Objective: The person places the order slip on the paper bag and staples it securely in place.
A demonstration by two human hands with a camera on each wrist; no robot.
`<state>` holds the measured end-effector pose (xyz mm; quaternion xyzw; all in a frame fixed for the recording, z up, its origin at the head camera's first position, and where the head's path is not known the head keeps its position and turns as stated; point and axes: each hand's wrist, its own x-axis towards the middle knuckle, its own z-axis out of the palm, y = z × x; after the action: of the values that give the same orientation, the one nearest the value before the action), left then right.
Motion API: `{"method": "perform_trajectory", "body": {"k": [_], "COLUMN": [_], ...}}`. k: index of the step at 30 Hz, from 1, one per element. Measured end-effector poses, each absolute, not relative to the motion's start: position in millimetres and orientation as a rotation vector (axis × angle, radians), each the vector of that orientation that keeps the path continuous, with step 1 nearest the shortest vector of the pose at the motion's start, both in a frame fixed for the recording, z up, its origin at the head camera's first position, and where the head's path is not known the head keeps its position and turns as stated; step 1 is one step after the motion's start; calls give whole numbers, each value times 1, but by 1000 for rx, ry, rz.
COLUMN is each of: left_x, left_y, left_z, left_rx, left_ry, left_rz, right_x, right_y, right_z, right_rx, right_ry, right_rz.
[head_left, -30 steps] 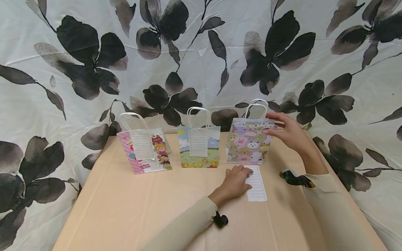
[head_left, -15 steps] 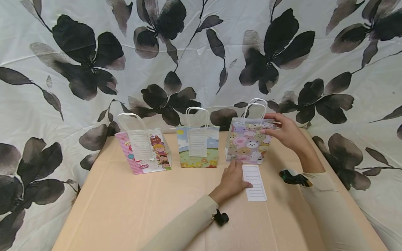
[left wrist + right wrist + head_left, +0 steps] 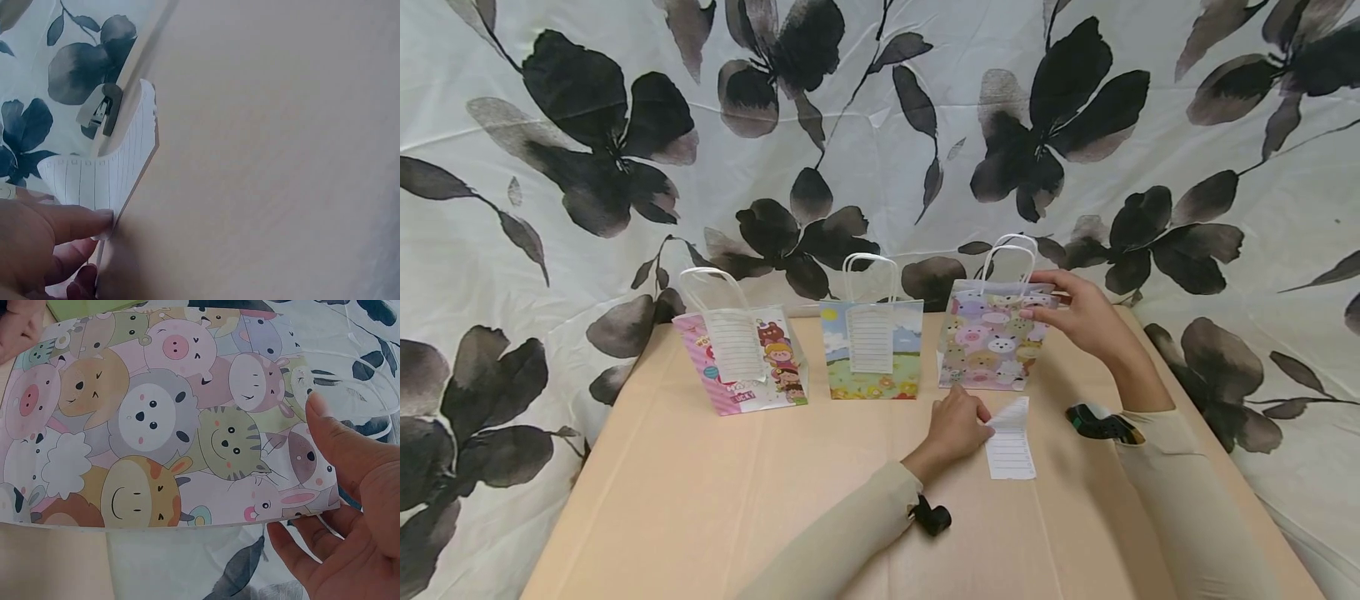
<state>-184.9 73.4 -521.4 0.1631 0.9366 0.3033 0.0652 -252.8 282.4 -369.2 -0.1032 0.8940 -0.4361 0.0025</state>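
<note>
A slip of white lined paper [image 3: 1010,454] lies on the table, its left edge raised where my left hand [image 3: 953,429] pinches it between thumb and fingers. In the left wrist view the paper [image 3: 81,181] curves upward away from the thumb. Just behind it stands a small gift bag with cartoon animal faces [image 3: 996,337], upright with white handles. My right hand [image 3: 1082,317] grips this bag by its upper right edge. In the right wrist view the thumb [image 3: 325,422] lies on the printed front and the other fingers reach behind the bag.
To the left stand a gift bag with a meadow print [image 3: 872,385] and a pink one with cartoon figures [image 3: 786,358]. Each has a lined paper slip on its front. A floral cloth [image 3: 880,158] hangs behind the table [image 3: 700,500].
My left hand has gone from resting on the paper to pinching its left edge, which is now lifted and bent. My right hand keeps its grip on the animal-print bag.
</note>
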Motion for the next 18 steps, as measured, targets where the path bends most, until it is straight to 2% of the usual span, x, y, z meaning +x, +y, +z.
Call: {"method": "perform_trajectory", "body": {"k": [10,18], "left_x": [-187,-209], "left_y": [62,48], "left_z": [-503,-461], "left_rx": [572,507], "left_ry": [2584,2666], "left_rz": [1403,1697], "right_x": [-257,-260], "right_y": [283,288], "right_z": [-372,-369], "right_rx": [-399,-478], "right_ry": [2916,2896], "right_rz": [-1279,-1270]}}
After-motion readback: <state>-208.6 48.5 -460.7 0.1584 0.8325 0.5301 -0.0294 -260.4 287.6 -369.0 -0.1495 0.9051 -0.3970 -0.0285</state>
